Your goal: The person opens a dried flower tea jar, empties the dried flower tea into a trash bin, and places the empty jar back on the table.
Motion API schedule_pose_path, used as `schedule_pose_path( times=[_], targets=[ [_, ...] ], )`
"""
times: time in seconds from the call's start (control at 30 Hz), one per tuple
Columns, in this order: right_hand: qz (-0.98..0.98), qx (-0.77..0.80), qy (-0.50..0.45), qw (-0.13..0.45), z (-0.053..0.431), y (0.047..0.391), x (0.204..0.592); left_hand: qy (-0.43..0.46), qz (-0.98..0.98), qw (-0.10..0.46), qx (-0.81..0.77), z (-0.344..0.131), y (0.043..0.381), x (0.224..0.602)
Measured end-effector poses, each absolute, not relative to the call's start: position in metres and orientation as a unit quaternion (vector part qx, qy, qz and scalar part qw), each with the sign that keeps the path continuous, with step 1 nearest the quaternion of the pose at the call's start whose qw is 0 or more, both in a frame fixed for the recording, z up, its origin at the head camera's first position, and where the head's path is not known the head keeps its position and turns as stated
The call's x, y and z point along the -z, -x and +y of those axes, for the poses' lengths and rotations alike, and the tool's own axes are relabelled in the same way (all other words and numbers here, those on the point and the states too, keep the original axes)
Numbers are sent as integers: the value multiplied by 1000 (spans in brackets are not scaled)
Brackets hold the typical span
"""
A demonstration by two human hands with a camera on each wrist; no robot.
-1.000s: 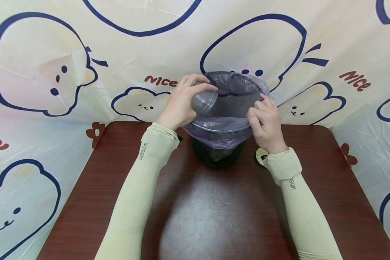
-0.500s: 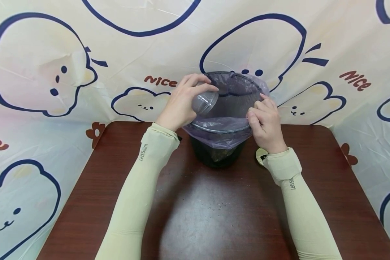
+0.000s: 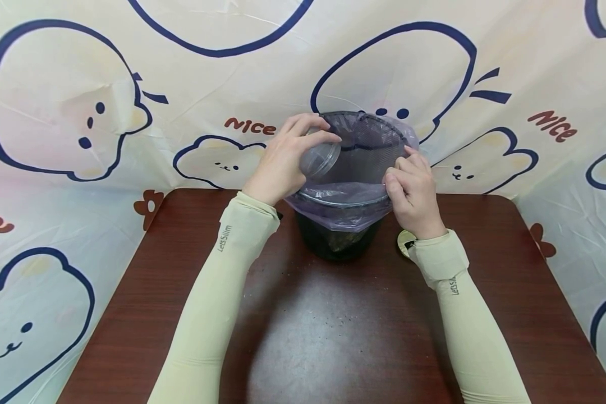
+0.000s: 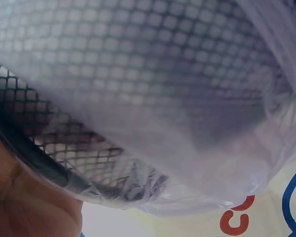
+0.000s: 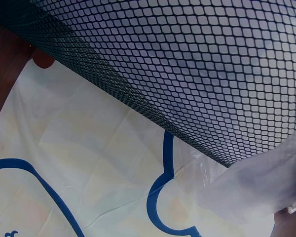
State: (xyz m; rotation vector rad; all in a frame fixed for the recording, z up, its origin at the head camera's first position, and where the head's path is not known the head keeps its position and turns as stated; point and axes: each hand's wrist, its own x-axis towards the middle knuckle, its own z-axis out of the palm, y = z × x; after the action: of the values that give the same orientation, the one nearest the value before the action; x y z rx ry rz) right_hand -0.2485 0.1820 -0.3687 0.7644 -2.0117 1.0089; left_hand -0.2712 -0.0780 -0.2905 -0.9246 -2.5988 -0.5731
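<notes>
A black mesh waste bin [image 3: 335, 247] stands toward the back of the table, lined with a translucent purple plastic bag [image 3: 345, 217] folded over its rim. At the bin's left side my left hand [image 3: 283, 160] holds a clear plastic cup [image 3: 319, 161], tilted with its mouth toward the bin's inside. Across the opening, my right hand [image 3: 415, 193] grips the bag at the right of the rim, fingers curled. In the left wrist view, part of a hand [image 4: 34, 197] lies outside the rim. The right wrist view holds the mesh wall [image 5: 197, 64] and a fingertip.
The dark red-brown table [image 3: 303, 348] carries small dark specks in front of the bin. A pale yellow round object [image 3: 405, 242] lies by the right wrist, partly hidden by the sleeve. A cartoon-printed cloth [image 3: 222, 84] hangs behind and at both sides.
My left hand and the cup have shifted very slightly to the right over the bin. The right hand, bag and bin look the same.
</notes>
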Motion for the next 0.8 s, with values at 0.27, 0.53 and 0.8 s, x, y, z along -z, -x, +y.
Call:
schedule_pose_path(
  times=[0.27, 0.53, 0.8],
  targets=[
    [-785, -393, -299, 374, 182, 248, 369, 328, -911, 164, 189, -78, 270, 290],
    [-784, -393, -301, 375, 182, 249, 369, 327, -912, 161, 186, -77, 269, 290],
    [-783, -394, -302, 375, 182, 249, 370, 330, -912, 163, 179, -76, 267, 288]
  ],
)
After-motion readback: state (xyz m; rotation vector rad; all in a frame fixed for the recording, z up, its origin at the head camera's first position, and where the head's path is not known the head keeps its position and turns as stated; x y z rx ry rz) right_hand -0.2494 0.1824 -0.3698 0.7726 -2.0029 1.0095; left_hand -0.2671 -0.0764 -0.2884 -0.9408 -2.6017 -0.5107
